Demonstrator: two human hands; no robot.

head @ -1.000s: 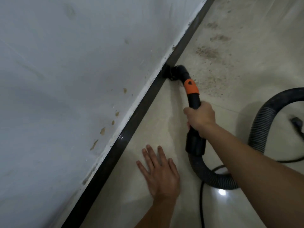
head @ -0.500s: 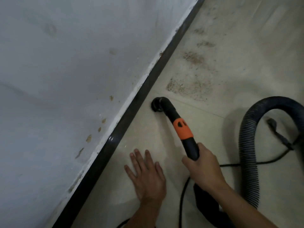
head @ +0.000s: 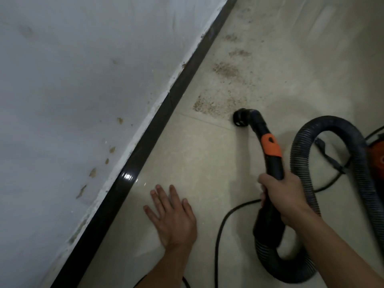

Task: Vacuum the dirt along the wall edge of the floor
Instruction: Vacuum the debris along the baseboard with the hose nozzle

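vacuum wand grip: nozzle at dirt edge

right hand (head: 284,198) curls firmly round the black plastic vacuum wand with orange collar (head: 270,146). ahead of the grip, the round black nozzle (head: 241,118) sits at the edge of the brown gritty dirt patch (head: 212,104) near the glossy black skirting (head: 145,146). left of the grip, left hand (head: 174,217) lies flat on the beige tiled floor (head: 197,152), fingers spread.

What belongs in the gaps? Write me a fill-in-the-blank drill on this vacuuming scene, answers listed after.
The right hand grips the vacuum wand near its ____ collar.
The left hand rests flat, fingers spread, on the ____.
The nozzle sits beside the nearest patch of ____.
The glossy baseboard under the pale wall is ____.
Missing words: orange; floor; dirt; black.
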